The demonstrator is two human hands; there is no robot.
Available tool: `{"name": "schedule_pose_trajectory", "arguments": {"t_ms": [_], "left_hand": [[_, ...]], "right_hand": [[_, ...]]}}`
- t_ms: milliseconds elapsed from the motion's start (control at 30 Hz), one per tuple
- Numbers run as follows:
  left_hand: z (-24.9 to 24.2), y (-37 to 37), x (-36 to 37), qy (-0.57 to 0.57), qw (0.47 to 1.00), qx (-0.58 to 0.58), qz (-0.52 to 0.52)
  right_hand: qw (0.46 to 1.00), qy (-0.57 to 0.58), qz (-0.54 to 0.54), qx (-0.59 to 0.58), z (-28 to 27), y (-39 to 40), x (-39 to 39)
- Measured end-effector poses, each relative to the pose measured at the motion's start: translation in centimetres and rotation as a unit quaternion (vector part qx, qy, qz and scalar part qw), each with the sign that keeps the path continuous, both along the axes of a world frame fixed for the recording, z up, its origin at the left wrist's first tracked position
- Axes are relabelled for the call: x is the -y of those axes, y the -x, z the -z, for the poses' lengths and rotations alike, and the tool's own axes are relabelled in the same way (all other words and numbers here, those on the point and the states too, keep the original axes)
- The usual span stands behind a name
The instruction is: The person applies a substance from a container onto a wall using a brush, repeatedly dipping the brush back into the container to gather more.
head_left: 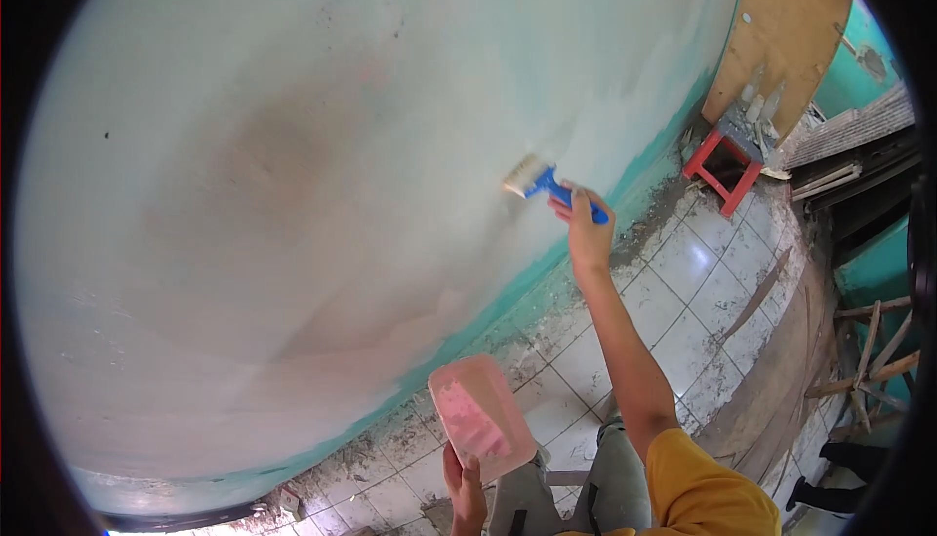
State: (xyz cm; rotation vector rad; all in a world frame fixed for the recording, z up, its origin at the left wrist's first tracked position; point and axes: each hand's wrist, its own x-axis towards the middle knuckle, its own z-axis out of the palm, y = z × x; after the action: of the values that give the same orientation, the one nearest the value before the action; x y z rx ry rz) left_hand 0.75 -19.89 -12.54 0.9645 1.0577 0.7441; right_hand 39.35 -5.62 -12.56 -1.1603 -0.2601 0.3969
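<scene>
My right hand is wrapped round the blue handle of a wide paintbrush, its pale bristles right at the wall. The wall is coated whitish, with pinkish and brownish patches and a teal strip along its foot. Lower down, my left hand grips the near edge of a pink plastic tray, thumb over the rim. Pink paint is smeared across the tray's bottom. The left fingers under the tray are partly hidden.
Dusty white floor tiles with debris run along the wall. A red stool bearing tools stands at the right, by a wooden board. Corrugated sheets and a wooden frame are at the far right.
</scene>
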Motion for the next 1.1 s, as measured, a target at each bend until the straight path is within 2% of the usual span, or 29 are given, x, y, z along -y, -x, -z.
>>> {"name": "schedule_pose_trajectory", "arguments": {"t_ms": [100,133,167,233,267,367,567,633,700,733,900,933,967,1067,1100], "left_hand": [[-0.6,-0.1,-0.3,-0.014,1.0,0.014,0.011],[-1.0,-0.1,-0.4,-0.014,1.0,0.015,0.015],[-1.4,-0.2,-0.3,-0.014,1.0,0.014,0.019],[-2.0,-0.5,-0.5,-0.02,0.999,0.02,0.018],[-2.3,-0.6,-0.6,-0.024,0.999,0.021,0.017],[-1.9,-0.3,-0.8,-0.038,0.999,0.027,0.006],[0.6,1.5,-0.5,-0.024,0.999,0.005,-0.028],[1.1,2.3,0.0,-0.021,0.999,0.0,-0.028],[1.2,2.8,0.2,-0.021,0.999,0.0,-0.026],[1.0,2.8,0.3,-0.017,0.999,-0.007,-0.027],[0.0,3.1,-0.1,-0.027,1.0,0.0,-0.016],[-0.1,3.0,-0.1,-0.021,1.0,-0.001,-0.021],[-0.2,3.1,-0.1,-0.015,1.0,-0.002,-0.027],[0.4,3.3,-0.4,-0.028,0.999,0.01,-0.029],[0.5,3.3,-0.5,-0.028,0.999,0.009,-0.03]], "right_hand": [[0.997,-0.066,-0.012,0.036,-11.1,0.7,0.3],[0.997,-0.067,-0.012,0.041,-13.8,0.7,0.4],[0.993,-0.116,-0.014,0.034,-16.1,0.8,0.5],[0.98,-0.195,-0.022,0.023,-17.9,1.0,0.5],[0.98,-0.194,-0.024,0.024,-17.4,1.1,0.3],[0.981,-0.193,-0.03,0.016,-10.2,1.6,-0.9],[0.996,-0.058,-0.005,-0.063,13.5,3.4,-0.1],[0.997,-0.016,-0.006,-0.073,15.4,4.3,0.5],[0.998,0.058,0.001,-0.03,15.9,4.7,0.6],[0.998,0.058,0.001,-0.031,14.4,4.7,0.5],[1.0,-0.006,-0.007,0.024,-5.7,5.9,-0.5],[0.997,-0.055,-0.009,0.049,-9.2,6.1,-0.2],[0.992,-0.103,-0.013,0.072,-11.0,6.2,-0.1],[0.985,-0.161,-0.026,0.049,-11.2,6.0,-0.3],[0.985,-0.158,-0.023,0.064,-8.5,5.9,-0.7]]}}
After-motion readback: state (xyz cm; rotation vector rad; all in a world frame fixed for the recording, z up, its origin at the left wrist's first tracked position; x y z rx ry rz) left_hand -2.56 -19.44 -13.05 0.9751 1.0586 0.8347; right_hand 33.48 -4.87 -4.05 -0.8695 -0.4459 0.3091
